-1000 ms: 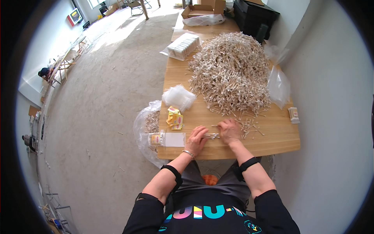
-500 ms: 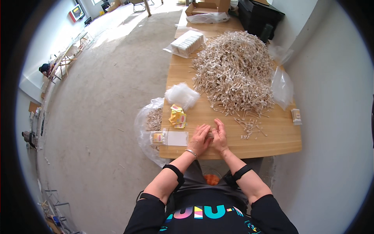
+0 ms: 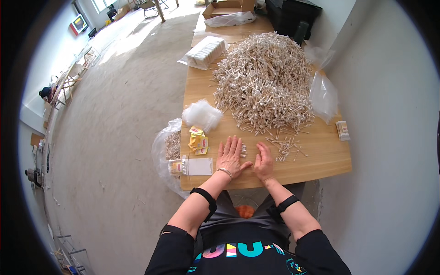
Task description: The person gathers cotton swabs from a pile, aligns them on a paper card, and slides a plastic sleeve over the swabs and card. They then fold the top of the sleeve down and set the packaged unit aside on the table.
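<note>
My left hand [image 3: 231,158] lies flat with its fingers spread over a small bundle of cotton swabs [image 3: 243,150] on the wooden table. Their white tips show beside its fingers; the rest is covered by the palm. A short way to the right, my right hand [image 3: 264,164] rests on the tabletop, fingers loosely bent and apart, and nothing shows in it. Just beyond it lie several loose swabs [image 3: 288,148]. Left of my left hand are a filled clear bag of swabs [image 3: 177,167] and a white card [image 3: 200,167] at the table's edge.
A large heap of swabs [image 3: 266,82] covers the far table. Yellow labels [image 3: 198,140] and clear bags [image 3: 201,115] lie at the left. White packs [image 3: 204,52] stand behind. A small packet [image 3: 342,130] sits at the right edge, near the wall. A swab-filled sack [image 3: 172,145] hangs beside the table.
My hands, earlier cupped together around the swab bundle, have come apart. The left now lies flat over the swabs; the right has moved off them. The whole view has shifted slightly.
</note>
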{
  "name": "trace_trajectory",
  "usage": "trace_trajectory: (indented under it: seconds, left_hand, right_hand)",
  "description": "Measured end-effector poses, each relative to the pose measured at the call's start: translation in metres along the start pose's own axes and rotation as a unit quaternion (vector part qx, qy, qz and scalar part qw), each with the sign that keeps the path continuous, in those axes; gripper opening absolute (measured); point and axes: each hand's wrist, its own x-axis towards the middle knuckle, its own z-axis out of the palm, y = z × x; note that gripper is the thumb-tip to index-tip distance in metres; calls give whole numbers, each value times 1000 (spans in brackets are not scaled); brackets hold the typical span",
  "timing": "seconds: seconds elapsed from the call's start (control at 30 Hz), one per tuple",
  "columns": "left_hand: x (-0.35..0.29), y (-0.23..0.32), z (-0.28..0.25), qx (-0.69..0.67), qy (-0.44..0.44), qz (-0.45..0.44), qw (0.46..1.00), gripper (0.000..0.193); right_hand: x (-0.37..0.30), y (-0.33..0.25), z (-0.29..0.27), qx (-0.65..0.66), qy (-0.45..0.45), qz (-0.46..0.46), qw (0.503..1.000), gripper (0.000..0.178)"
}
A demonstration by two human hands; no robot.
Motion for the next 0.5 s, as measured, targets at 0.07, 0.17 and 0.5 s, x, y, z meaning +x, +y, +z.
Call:
trace_trajectory:
  seconds: [0.07, 0.17, 0.5]
  left_hand:
    - [-6, 8, 0, 15, -16, 3, 1000, 96]
    - [-26, 16, 1, 12, -31, 8, 999, 98]
    - [-42, 17, 6, -3, -18, 27, 999, 106]
  right_hand:
    - [0, 6, -1, -20, 3, -15, 1000, 36]
    - [1, 4, -9, -193, 46, -45, 979, 36]
    - [18, 18, -28, -392, 40, 24, 919, 12]
